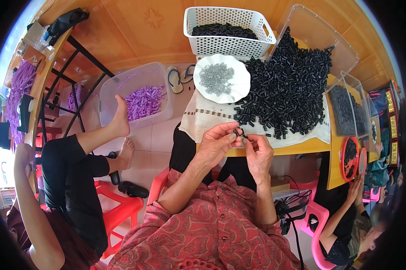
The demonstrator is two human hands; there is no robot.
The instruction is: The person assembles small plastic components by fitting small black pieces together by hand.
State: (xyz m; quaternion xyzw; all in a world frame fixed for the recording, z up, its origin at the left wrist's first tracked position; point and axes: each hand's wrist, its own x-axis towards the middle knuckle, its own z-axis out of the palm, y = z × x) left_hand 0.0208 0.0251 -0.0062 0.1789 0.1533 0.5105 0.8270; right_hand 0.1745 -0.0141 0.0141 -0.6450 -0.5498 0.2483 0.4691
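Note:
My left hand (215, 143) and my right hand (258, 156) meet in front of the table's near edge. Between thumb and fingertips, each is closed on a small black cylindrical piece (241, 134); whether it is one part or two pressed together, I cannot tell. Just beyond my fingers spreads a big heap of similar black pieces (284, 85) on a pale cloth (198, 120). To the left of the heap sits a white scalloped plate (239, 92), with a pile of tiny silvery-grey parts (216, 78) on it.
Behind the plate stands a white perforated basket (227, 46) of black pieces. Clear plastic boxes (342, 110) and a red round tray (343, 164) are at the right. A floor tub (104, 105) holds purple strips. People sit on both sides, one beside a red stool (122, 204).

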